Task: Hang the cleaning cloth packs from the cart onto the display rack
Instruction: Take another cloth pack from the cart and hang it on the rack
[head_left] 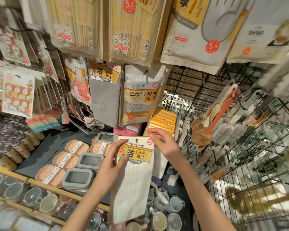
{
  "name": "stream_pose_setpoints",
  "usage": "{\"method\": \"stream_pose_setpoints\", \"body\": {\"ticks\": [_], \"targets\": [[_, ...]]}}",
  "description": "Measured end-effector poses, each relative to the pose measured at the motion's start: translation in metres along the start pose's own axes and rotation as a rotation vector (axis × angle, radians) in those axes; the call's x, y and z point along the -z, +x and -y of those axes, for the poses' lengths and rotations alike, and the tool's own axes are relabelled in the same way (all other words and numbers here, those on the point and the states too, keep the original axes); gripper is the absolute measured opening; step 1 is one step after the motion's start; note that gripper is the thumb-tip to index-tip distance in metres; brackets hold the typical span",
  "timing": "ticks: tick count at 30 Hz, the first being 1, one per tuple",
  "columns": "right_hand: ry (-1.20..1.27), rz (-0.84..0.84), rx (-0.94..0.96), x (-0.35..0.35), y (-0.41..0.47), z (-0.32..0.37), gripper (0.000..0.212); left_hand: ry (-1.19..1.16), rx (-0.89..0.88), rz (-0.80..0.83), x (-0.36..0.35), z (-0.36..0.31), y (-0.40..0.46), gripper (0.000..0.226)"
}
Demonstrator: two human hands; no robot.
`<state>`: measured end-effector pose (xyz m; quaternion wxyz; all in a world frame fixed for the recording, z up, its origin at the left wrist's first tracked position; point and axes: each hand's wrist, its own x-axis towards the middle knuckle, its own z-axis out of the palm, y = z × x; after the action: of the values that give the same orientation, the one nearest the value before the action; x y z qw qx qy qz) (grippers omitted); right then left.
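Note:
I hold a white cleaning cloth pack [133, 179] with a yellow "Cleaning towels" header card, low in the middle of the view. My left hand [113, 161] grips the card's left edge, thumb on its front. My right hand [163, 142] touches the card's top right corner, fingers spread. Behind it hangs a row of the same yellow-topped packs [163, 120] on a hook. A grey cleaning cloth pack [105, 97] hangs higher on the display rack [195, 90]. The cart is out of view.
Chopstick packs [77, 25], glove packs [200, 34] and a cleaning sponge pack [141, 97] hang above. Brushes [213, 117] hang on the wire grid to the right. Soap boxes [65, 160] and grey lidded containers [78, 179] lie on the shelf below left; glass cups [160, 219] stand below.

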<state>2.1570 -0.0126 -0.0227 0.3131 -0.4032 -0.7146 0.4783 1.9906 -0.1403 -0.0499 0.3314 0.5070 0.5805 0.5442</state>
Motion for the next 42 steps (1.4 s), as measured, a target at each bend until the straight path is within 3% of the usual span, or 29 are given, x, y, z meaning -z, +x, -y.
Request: {"method": "stream_pose_setpoints", "body": {"ticks": [4, 9, 13, 19, 27, 37, 42], "targets": [[-0.122, 0.114, 0.009, 0.000, -0.003, 0.012, 0.028, -0.054, 0.006, 0.007, -0.001, 0.000, -0.001, 0.056], [-0.069, 0.153, -0.040, 0.005, -0.009, 0.004, 0.024, -0.111, 0.030, -0.041, -0.004, 0.001, -0.004, 0.061], [0.003, 0.056, -0.080, 0.012, -0.012, -0.011, 0.026, -0.073, 0.119, -0.053, -0.004, 0.005, -0.003, 0.036], [-0.022, -0.144, -0.141, 0.038, 0.000, -0.040, 0.021, -0.008, 0.139, -0.067, 0.006, 0.003, -0.002, 0.021], [-0.328, -0.221, -0.295, 0.034, 0.036, -0.078, 0.023, 0.089, 0.151, -0.050, 0.010, 0.003, -0.003, 0.022], [-0.269, -0.369, -0.273, 0.029, 0.045, -0.099, 0.019, 0.115, 0.150, -0.069, 0.019, 0.000, 0.000, 0.022], [-0.528, -0.483, -0.289, 0.015, 0.052, -0.100, 0.019, 0.111, 0.147, -0.064, 0.020, 0.001, 0.003, 0.025]]}}
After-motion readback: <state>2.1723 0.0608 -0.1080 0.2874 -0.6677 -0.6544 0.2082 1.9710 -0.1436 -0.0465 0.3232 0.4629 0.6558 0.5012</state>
